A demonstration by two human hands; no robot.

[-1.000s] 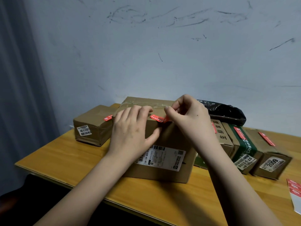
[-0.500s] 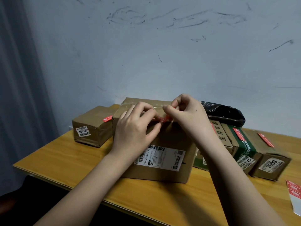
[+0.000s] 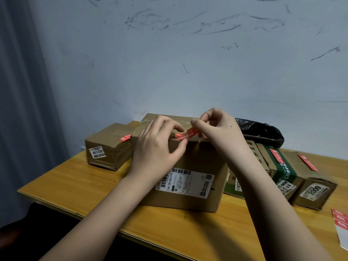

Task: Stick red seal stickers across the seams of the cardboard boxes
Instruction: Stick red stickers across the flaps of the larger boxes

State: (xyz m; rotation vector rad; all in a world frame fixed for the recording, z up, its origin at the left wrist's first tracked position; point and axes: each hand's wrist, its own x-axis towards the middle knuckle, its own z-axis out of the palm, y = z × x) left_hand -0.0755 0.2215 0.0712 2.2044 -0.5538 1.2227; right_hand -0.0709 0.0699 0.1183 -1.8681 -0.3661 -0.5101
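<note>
A large brown cardboard box (image 3: 199,166) with a white shipping label stands at the middle of the wooden table (image 3: 79,178). A red seal sticker (image 3: 186,134) lies along the box's top front edge. My left hand (image 3: 160,146) rests on the box's top, its thumb and forefinger pinching the sticker's left end. My right hand (image 3: 216,129) pinches the sticker's right end, which is lifted off the cardboard. The sticker's middle shows between the two hands.
A small box (image 3: 107,147) with a red sticker sits at the left. Right of the big box lie a black plastic parcel (image 3: 261,132), a green-banded box (image 3: 278,166) and a brown box (image 3: 312,181), both with red stickers. A sticker sheet (image 3: 341,225) lies at the right edge.
Both hands closed in over the sticker half a second ago; now they have drawn slightly apart and the sticker shows stretched between them, its right end raised.
</note>
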